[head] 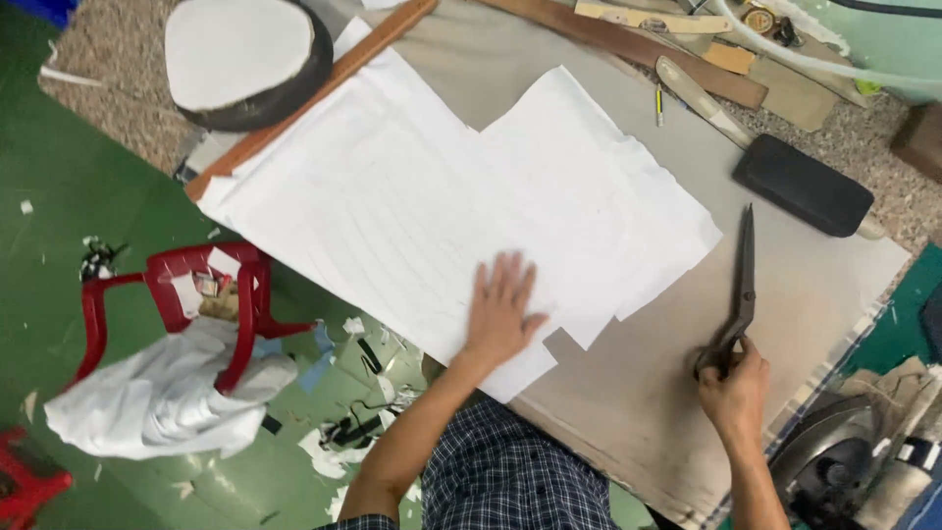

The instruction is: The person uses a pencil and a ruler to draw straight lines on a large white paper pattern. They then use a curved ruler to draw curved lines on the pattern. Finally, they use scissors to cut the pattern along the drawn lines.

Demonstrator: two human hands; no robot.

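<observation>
Head view, left hand (502, 312) flat, open on white fabric (412, 196), right hand (734, 388) gripping dark scissors (741, 294).

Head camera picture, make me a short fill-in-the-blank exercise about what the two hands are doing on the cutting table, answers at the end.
1. The left hand lies flat on the ____ fabric.
2. The right hand grips the handles of a pair of ____.
3. The scissors lie with their blades ____ on the bare table.
4. Left of the table stands a ____ plastic chair.

Answers: white; scissors; closed; red
</observation>
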